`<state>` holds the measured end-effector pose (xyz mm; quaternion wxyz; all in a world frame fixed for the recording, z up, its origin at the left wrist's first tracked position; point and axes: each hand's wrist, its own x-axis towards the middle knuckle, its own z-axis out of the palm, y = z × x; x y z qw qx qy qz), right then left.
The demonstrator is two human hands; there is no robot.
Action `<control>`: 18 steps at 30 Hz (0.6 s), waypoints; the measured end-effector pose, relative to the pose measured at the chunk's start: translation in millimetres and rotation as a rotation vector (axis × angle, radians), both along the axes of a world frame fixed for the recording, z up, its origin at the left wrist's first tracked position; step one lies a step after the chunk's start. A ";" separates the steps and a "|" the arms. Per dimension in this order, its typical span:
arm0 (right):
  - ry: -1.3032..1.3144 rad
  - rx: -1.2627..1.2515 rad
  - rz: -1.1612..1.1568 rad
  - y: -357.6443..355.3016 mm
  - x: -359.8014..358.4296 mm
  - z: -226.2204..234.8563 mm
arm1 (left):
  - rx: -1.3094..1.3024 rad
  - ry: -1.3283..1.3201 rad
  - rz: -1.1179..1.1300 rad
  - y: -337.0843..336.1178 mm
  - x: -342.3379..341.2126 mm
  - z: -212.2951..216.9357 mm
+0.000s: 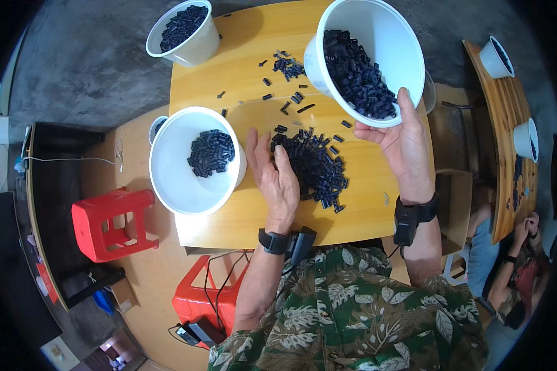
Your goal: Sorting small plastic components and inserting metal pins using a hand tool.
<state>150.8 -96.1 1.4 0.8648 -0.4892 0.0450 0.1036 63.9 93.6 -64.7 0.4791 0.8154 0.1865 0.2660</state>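
My right hand [402, 142] grips the rim of a white bucket [408, 55], thumb on the near edge and fingers beneath. The bucket tilts toward me, and small black plastic pieces [356, 74] lie inside it. My left hand [275, 182] is open at the left edge of a loose pile of similar black pieces [315, 167] on the table; its thumb overlaps the pile in view. Just left of that hand stands a second white bucket [167, 179], with a smaller heap of black pieces [211, 153] at its bottom.
Another white bucket [201, 46] of black pieces stands at the far left of the yellow wooden table [247, 229]. Scattered pieces [288, 66] lie toward the back. Red stools [111, 226] stand to the left and below. A person [520, 266] sits at another table [504, 123] on the right.
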 end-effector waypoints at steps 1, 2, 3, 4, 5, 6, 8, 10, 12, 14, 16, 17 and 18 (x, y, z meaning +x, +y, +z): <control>0.013 -0.044 0.020 -2.2 5.0 1.2 | 0.040 0.040 -0.031 2.0 1.0 -0.8; 0.026 -0.089 0.040 -2.7 9.2 3.3 | 0.080 0.079 -0.063 3.1 2.0 -0.9; 0.032 -0.125 0.025 0.1 12.2 5.8 | 0.079 0.080 -0.062 3.7 2.3 -1.1; 0.033 -0.125 0.026 1.5 14.6 5.0 | 0.088 0.090 -0.096 3.5 2.0 -0.7; 0.036 -0.144 0.040 2.3 16.8 4.2 | 0.096 0.101 -0.132 3.0 1.4 -0.3; 0.039 -0.163 0.055 3.8 20.2 3.8 | 0.096 0.099 -0.131 3.0 1.2 0.4; 0.025 -0.165 0.063 11.0 27.9 5.8 | 0.106 0.112 -0.164 2.8 0.8 0.8; 0.011 -0.169 0.068 23.4 36.6 9.6 | 0.117 0.113 -0.166 4.3 3.4 -2.1; -0.008 -0.188 0.132 45.3 45.1 11.3 | 0.145 0.130 -0.158 6.7 2.5 -4.1; -0.005 -0.119 0.136 62.7 52.6 15.8 | 0.158 0.114 -0.167 4.2 3.0 -3.2; -0.013 -0.058 0.169 80.6 66.0 9.4 | 0.157 0.100 -0.168 5.7 4.8 -2.4; -0.015 -0.057 0.169 88.5 72.9 6.6 | 0.145 0.108 -0.170 5.5 5.6 -2.0; -0.040 -0.061 0.158 96.7 79.4 4.4 | 0.135 0.115 -0.170 5.7 5.6 -1.6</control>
